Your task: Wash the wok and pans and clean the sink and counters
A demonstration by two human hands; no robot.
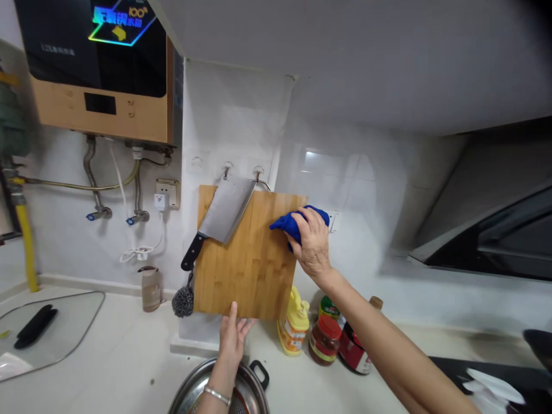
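From my remote seat, nearest is a steel pot (188, 384) on the pale tabletop (107, 351), under my left forearm. My left hand (233, 336) is loosely open, its thumb at the lower edge of the wooden cutting board (245, 276) and its fingers spread below; I can't tell how firmly it bears on the wood. My right hand (311, 241) is closed around a bunched blue cloth (288, 223) at the board's upper right side. The board stands upright by the wall, below two hooks (259, 171). In front of it hangs a cleaver (228, 210), slanted, black handle low and left, above a wire scrubber (183, 302). A yellow bottle (294, 325) and a red-lidded jar (325, 342) stand right of the board.
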